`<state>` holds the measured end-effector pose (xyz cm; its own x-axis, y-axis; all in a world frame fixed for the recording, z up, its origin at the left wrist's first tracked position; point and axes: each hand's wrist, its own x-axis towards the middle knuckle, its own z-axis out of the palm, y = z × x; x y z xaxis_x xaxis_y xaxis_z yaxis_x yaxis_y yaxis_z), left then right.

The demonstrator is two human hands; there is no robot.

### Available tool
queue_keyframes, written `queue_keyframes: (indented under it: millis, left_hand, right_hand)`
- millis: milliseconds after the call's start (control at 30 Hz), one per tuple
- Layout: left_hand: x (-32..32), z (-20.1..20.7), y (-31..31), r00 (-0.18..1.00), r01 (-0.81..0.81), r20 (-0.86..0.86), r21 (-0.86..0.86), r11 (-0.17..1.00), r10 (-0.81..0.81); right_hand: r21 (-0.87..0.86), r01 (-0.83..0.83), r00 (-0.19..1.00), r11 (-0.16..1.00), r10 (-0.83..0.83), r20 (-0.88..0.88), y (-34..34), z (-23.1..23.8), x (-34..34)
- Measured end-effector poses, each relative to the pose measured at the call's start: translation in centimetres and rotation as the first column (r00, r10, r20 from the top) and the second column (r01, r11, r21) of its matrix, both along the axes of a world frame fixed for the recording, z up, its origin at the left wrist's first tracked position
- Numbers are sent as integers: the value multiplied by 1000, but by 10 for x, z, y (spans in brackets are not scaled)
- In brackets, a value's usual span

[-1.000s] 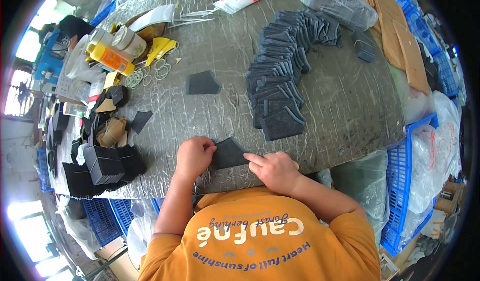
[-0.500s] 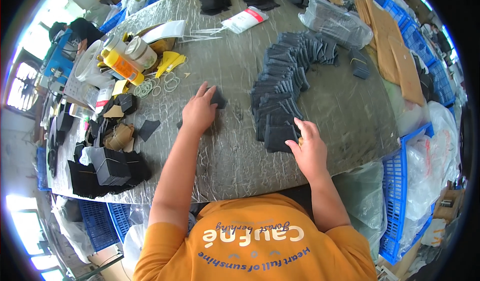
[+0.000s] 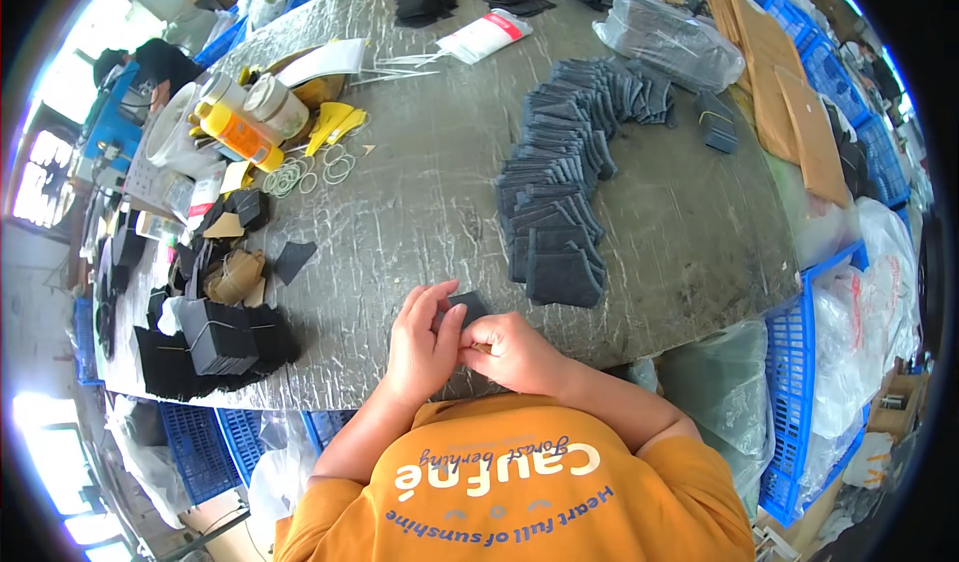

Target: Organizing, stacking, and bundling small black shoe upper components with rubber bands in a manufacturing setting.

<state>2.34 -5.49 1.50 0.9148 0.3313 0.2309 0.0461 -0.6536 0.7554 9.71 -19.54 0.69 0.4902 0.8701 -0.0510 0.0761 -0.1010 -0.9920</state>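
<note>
Close to my body at the table's near edge, my two hands meet over a small dark fabric piece (image 3: 467, 307). My left hand (image 3: 424, 340) has its fingers closed round the left side of that piece. Touching it from the right is my right hand (image 3: 511, 352), its thumb and fingertips pinched at the piece's lower edge; part of the grip is hidden. Beyond my right hand, a long curved row of overlapping dark fabric pieces (image 3: 549, 187) runs away toward the far right, its nearest piece (image 3: 564, 276) lying flat.
At left stand a yellow glue bottle (image 3: 240, 134), a jar (image 3: 277, 105), rubber bands (image 3: 290, 176) and banded black stacks (image 3: 218, 337). A banded bundle (image 3: 716, 122) lies right, near a clear plastic bag (image 3: 669, 37) and brown cardboard (image 3: 774, 82). A blue crate (image 3: 789, 402) borders the table.
My left hand has drawn back toward my body with the dark fabric piece. My right hand has left the row's near end and moved left to join it.
</note>
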Motion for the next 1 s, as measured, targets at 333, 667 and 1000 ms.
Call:
queue_keyframes:
  millis: [333, 667, 1000]
  left_hand:
    - [-3, -17, -4, 982, -189, -137, -631, 752, 132]
    - [0, -8, -8, 959, -283, -203, -740, 611, 199]
    - [3, -16, -8, 960, -269, -131, -683, 679, 247]
  right_hand:
    - [-64, -37, 986, 997, 26, -163, -1, 3, -6]
    - [-4, 4, 997, 1000, -4, -75, 1, 4, -5]
    - [7, 11, 997, 1000, -11, -80, 1, 3, -5]
